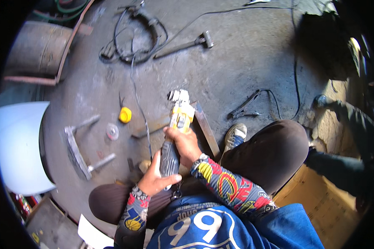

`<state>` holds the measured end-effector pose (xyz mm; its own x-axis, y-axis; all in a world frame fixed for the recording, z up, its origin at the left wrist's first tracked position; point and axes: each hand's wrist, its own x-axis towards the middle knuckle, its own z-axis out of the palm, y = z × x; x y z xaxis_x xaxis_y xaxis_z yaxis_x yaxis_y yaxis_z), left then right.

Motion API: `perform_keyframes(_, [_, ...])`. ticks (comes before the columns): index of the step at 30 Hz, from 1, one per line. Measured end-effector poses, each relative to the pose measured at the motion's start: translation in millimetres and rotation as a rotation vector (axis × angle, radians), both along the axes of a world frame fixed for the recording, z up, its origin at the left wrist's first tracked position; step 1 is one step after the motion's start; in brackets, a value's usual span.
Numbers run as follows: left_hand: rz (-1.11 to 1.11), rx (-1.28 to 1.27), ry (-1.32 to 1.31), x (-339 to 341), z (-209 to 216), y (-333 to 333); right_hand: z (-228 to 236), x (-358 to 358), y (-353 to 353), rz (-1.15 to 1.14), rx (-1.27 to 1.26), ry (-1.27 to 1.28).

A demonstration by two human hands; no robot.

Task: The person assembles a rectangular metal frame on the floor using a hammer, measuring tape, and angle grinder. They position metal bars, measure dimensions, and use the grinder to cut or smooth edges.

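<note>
A yellow and black angle grinder [181, 118] is held above the floor, its silvery head pointing away from me. My right hand [187, 146] is wrapped round the middle of its body, behind the yellow part. Lower down, my left hand [154, 177] grips the black rear handle [169, 159], thumb across its end. Beneath the grinder, flat metal bars [206, 130] lie at an angle to each other. To the left on the floor are a round disc [112, 131] and a yellow tape measure [125, 115].
A metal frame with two prongs [78, 151] lies left. Further off are a hammer [191, 45] and a coiled cable [156, 37]. A clamp with a cable [247, 107] lies right, near my shoe [236, 136]. Cardboard [320, 199] is at lower right, a rusty cylinder [39, 47] at far left.
</note>
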<state>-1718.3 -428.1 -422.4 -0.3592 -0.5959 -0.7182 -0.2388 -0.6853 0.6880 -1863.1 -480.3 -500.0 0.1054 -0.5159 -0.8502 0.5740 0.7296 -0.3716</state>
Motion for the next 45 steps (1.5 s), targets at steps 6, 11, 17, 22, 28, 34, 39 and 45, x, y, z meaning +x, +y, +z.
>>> perform_keyframes(6, [0.303, 0.261, 0.060, -25.5, 13.7, -3.1, -14.9, -8.6, -15.3, -0.005, 0.082, -0.094])
perform_keyframes(11, [0.285, 0.038, -0.256, -47.7, -26.9, -15.1, -20.9, -12.0, -11.4, 0.177, -0.092, 0.015])
perform_keyframes(17, [0.178, -0.009, -0.366, -49.8, -30.2, -4.5, -26.1, -17.3, 1.3, 0.164, -0.055, 0.051])
perform_keyframes(22, [-0.008, -0.003, -0.510, -56.9, -28.9, -1.1, -23.2, -27.8, 9.8, 0.343, 0.066, 0.297])
perform_keyframes(28, [-0.045, -0.011, -0.520, -55.5, -36.3, 7.3, -38.0, -20.2, 16.9, 0.027, 0.116, 0.072])
perform_keyframes(34, [0.010, -0.102, -0.573, -53.9, -32.8, -14.0, -25.6, -23.7, 8.8, 0.015, -0.185, 0.011])
perform_keyframes(39, [-0.171, -0.133, -0.711, -61.6, -13.5, -29.9, -11.1, -32.1, -17.2, 0.021, -0.259, -0.076])
perform_keyframes(45, [0.080, -0.389, -0.321, -14.2, -13.4, -34.9, 5.2, -56.7, -48.6, -0.097, -0.203, -0.461])
